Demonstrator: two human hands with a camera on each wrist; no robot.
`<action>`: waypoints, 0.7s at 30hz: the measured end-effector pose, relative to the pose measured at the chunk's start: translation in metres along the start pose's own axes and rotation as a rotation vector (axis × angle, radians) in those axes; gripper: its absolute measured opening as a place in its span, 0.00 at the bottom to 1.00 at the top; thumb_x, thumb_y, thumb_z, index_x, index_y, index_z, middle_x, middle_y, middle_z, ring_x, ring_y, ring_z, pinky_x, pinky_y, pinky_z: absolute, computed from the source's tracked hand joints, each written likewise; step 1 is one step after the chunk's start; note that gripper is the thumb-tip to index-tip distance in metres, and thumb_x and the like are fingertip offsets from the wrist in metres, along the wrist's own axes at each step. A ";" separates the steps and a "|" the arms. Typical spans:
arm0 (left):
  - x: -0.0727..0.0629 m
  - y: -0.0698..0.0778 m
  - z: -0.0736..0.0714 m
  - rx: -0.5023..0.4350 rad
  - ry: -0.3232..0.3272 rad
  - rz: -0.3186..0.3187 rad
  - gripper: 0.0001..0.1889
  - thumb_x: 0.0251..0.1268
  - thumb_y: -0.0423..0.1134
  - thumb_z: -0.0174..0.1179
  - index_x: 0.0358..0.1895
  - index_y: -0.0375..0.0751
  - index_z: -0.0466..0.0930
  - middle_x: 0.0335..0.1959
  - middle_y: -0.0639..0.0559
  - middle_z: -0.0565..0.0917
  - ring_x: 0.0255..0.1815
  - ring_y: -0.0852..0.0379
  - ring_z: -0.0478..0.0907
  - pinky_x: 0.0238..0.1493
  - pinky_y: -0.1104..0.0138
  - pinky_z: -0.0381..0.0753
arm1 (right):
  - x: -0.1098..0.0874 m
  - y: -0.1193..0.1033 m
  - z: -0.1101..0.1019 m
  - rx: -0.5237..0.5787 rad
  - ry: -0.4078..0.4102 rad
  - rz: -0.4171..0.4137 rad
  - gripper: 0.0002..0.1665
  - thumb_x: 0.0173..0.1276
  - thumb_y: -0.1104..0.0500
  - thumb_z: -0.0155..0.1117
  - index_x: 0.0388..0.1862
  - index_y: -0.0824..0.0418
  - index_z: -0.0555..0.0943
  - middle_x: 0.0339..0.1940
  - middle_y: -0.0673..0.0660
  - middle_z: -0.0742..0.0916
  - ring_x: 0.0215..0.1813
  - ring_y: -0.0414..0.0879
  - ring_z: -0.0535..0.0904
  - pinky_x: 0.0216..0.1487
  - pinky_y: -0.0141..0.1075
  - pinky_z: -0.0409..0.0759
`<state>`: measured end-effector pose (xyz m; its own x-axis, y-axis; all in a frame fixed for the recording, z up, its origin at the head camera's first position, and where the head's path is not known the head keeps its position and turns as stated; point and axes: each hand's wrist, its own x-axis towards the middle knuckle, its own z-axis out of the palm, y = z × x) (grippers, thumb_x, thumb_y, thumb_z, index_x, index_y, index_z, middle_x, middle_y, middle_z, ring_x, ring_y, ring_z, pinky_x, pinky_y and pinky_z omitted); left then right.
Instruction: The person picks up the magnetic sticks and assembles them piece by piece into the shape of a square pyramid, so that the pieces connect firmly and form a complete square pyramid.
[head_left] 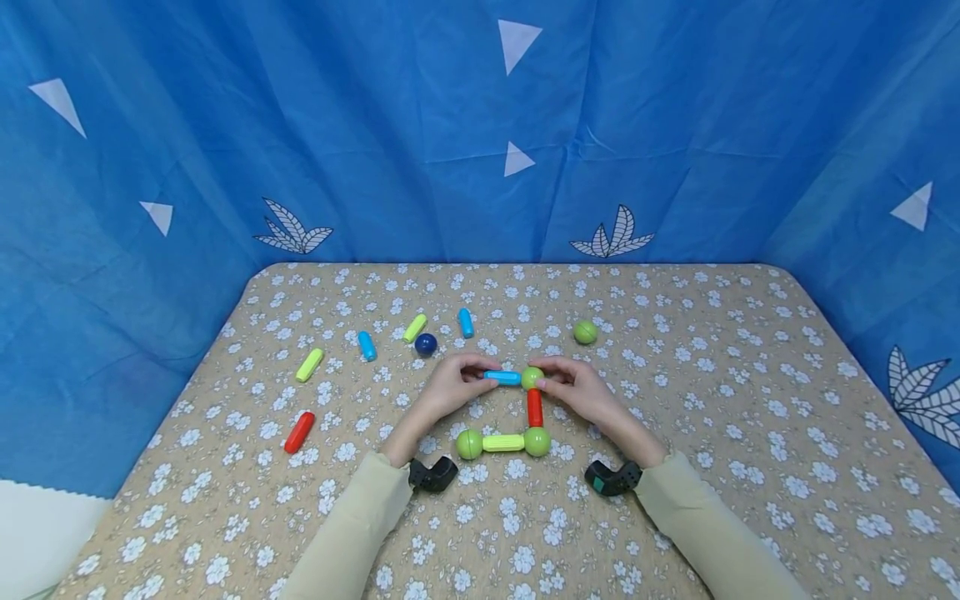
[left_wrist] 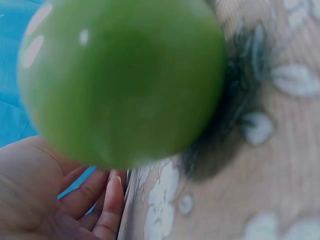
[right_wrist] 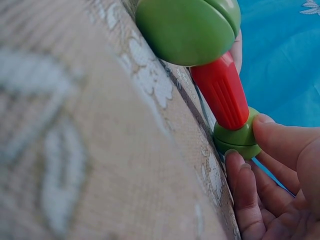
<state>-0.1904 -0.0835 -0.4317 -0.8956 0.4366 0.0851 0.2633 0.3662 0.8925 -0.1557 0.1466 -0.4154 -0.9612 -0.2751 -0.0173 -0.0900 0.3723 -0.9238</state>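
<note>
On the table lies a joined chain of balls and rods. My left hand (head_left: 448, 385) pinches the free end of a blue rod (head_left: 504, 378), whose other end meets a green ball (head_left: 532, 377). My right hand (head_left: 576, 385) holds that ball between thumb and fingers, as the right wrist view shows too. From it a red rod (head_left: 535, 408) runs toward me to a second green ball (head_left: 537, 442). A yellow-green rod (head_left: 503, 442) links this one to a third green ball (head_left: 469, 444) at the left. A green ball (left_wrist: 120, 80) fills much of the left wrist view and hides the left fingertips.
A loose green ball (head_left: 585, 332) lies beyond the right hand. Farther left are a dark blue ball (head_left: 425, 344), blue rods (head_left: 466, 323), yellow-green rods (head_left: 309, 365) and a red rod (head_left: 299, 432). A blue curtain (head_left: 420, 125) hangs behind the flowered tabletop (head_left: 712, 417).
</note>
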 end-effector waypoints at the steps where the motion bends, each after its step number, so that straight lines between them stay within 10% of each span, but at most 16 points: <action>1: 0.000 0.000 -0.001 -0.006 -0.004 0.000 0.11 0.58 0.31 0.65 0.45 0.35 0.83 0.40 0.49 0.82 0.37 0.57 0.77 0.39 0.67 0.78 | 0.001 0.005 0.000 0.000 0.001 -0.004 0.20 0.67 0.65 0.60 0.56 0.71 0.75 0.38 0.58 0.82 0.34 0.48 0.74 0.31 0.35 0.72; 21: 0.006 -0.001 -0.014 0.027 -0.103 -0.012 0.12 0.59 0.33 0.64 0.46 0.35 0.83 0.38 0.50 0.82 0.36 0.57 0.77 0.38 0.67 0.78 | 0.006 0.022 0.000 -0.002 -0.009 0.002 0.20 0.67 0.60 0.62 0.56 0.64 0.78 0.39 0.55 0.83 0.36 0.47 0.76 0.34 0.36 0.74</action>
<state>-0.2010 -0.0933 -0.4258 -0.8576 0.5135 0.0270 0.2632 0.3933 0.8809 -0.1639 0.1531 -0.4353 -0.9592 -0.2819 -0.0228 -0.0881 0.3745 -0.9230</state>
